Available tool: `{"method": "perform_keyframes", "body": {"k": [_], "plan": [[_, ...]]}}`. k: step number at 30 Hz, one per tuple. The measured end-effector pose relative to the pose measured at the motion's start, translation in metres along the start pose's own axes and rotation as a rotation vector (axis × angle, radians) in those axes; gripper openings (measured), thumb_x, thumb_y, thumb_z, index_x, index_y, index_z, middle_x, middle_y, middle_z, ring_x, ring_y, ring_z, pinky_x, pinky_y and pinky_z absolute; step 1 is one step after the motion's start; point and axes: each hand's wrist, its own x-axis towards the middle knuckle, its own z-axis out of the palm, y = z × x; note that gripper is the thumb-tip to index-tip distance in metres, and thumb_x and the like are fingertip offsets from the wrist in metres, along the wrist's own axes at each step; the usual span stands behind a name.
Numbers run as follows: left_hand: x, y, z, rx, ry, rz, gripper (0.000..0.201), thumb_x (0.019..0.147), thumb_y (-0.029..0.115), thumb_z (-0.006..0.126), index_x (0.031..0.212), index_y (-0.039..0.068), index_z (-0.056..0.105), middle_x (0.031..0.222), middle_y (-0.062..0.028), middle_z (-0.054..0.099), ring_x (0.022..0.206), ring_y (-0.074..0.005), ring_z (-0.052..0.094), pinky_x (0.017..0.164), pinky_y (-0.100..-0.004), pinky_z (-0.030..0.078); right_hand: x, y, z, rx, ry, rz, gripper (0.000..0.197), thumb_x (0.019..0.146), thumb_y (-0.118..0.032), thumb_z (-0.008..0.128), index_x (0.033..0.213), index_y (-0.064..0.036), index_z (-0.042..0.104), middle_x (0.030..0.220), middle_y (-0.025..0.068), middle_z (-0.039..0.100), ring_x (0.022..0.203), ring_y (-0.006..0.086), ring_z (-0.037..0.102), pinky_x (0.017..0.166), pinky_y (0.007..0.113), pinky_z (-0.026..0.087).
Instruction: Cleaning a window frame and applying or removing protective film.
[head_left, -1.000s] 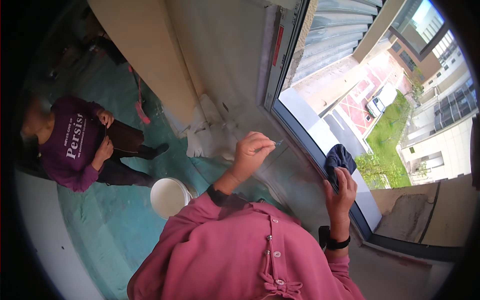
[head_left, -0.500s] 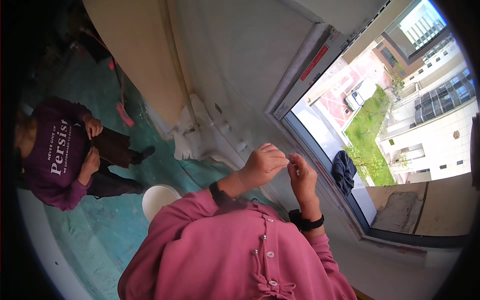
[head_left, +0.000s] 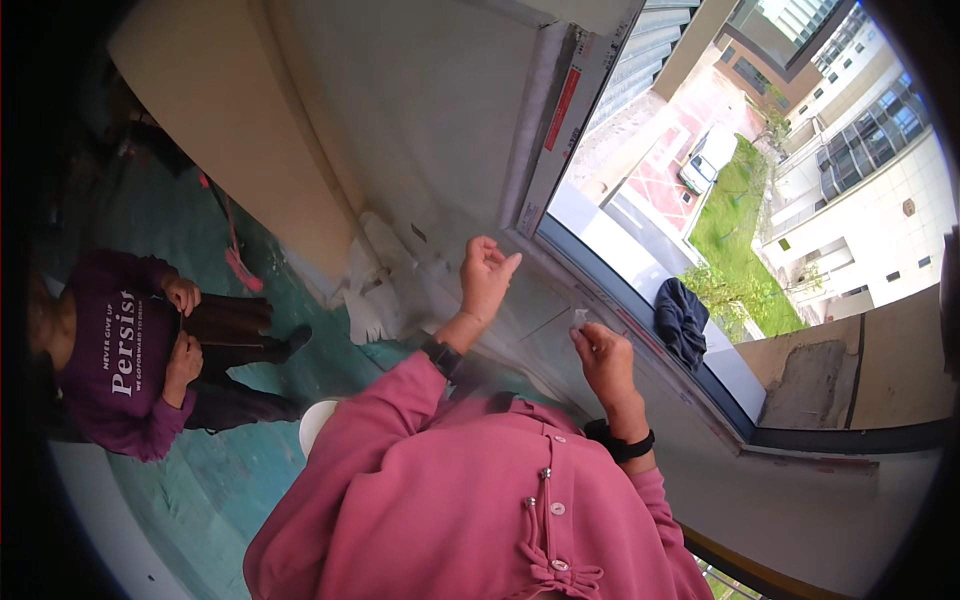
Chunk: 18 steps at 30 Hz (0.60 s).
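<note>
My left hand [head_left: 487, 278] is raised before the pale wall below the window corner. Its thumb stands apart from the curled fingers, and nothing shows between them. Lower and to the right, my right hand [head_left: 606, 362] pinches a small, clear, crumpled scrap of film [head_left: 579, 317] between thumb and fingertips. The two hands are apart. Beyond the right hand, a dark blue cloth [head_left: 682, 325] lies bunched on the window frame [head_left: 600, 268], not touched by either hand.
At the left stands another person [head_left: 130, 350] in a purple top, hands together at a brown item [head_left: 228, 320]. A white bucket [head_left: 316, 426] sits on the green floor beside my left arm. Farther back are a pink broom [head_left: 242, 272] and white sheeting [head_left: 368, 310] along the wall's foot.
My hands were together at the fingertips and have come apart. The left moved up and left and opened; the right moved slightly lower, with the scrap of film now visible in it.
</note>
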Motion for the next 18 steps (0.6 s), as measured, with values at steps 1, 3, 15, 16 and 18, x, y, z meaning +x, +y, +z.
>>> {"method": "perform_keyframes", "body": {"k": [1,3,15,16,18], "plan": [[0.004,0.002,0.005,0.001,-0.006,0.000,0.039,0.073,0.007,0.069,0.100,0.004,0.043,0.082,-0.0032,0.051,0.061,-0.0105,0.052,0.048,-0.0236,0.046,-0.001,0.001,0.001,0.029,-0.007,0.020,0.011,0.078,-0.013,0.063,0.082,-0.0032,0.061,0.076,0.0155,0.060,0.066,0.0343,0.058,0.058,0.037,0.046],[0.009,0.006,0.020,0.159,0.021,-0.082,0.051,0.065,0.012,0.075,0.100,0.004,0.038,0.083,-0.0045,0.047,0.059,-0.0120,0.050,0.041,-0.0253,0.044,-0.003,0.001,0.002,0.059,-0.014,0.042,0.011,0.078,-0.013,0.063,0.082,-0.0029,0.061,0.076,0.0156,0.060,0.067,0.0346,0.058,0.058,0.037,0.046],[0.027,0.003,0.025,-0.002,0.097,-0.185,0.037,0.065,0.010,0.066,0.089,0.001,0.039,0.068,-0.0070,0.050,0.045,-0.0135,0.048,0.036,-0.0275,0.038,-0.001,-0.001,0.011,0.104,-0.049,0.026,0.009,0.078,-0.011,0.063,0.082,-0.0031,0.061,0.074,0.0158,0.059,0.066,0.0345,0.058,0.057,0.036,0.046],[0.028,0.005,0.025,0.000,0.097,-0.183,0.037,0.065,0.010,0.066,0.089,0.001,0.039,0.068,-0.0070,0.050,0.045,-0.0135,0.048,0.036,-0.0275,0.038,0.000,-0.001,0.011,0.101,-0.040,0.014,0.009,0.078,-0.011,0.063,0.082,-0.0030,0.061,0.074,0.0159,0.059,0.066,0.0347,0.057,0.057,0.036,0.046],[0.031,0.008,0.024,-0.007,0.108,-0.176,0.031,0.067,0.009,0.064,0.086,0.001,0.041,0.066,-0.0070,0.050,0.045,-0.0134,0.048,0.036,-0.0269,0.038,0.000,-0.002,0.011,0.102,-0.029,0.003,0.009,0.077,-0.011,0.063,0.082,-0.0029,0.061,0.073,0.0160,0.059,0.065,0.0350,0.057,0.057,0.036,0.045]]}}
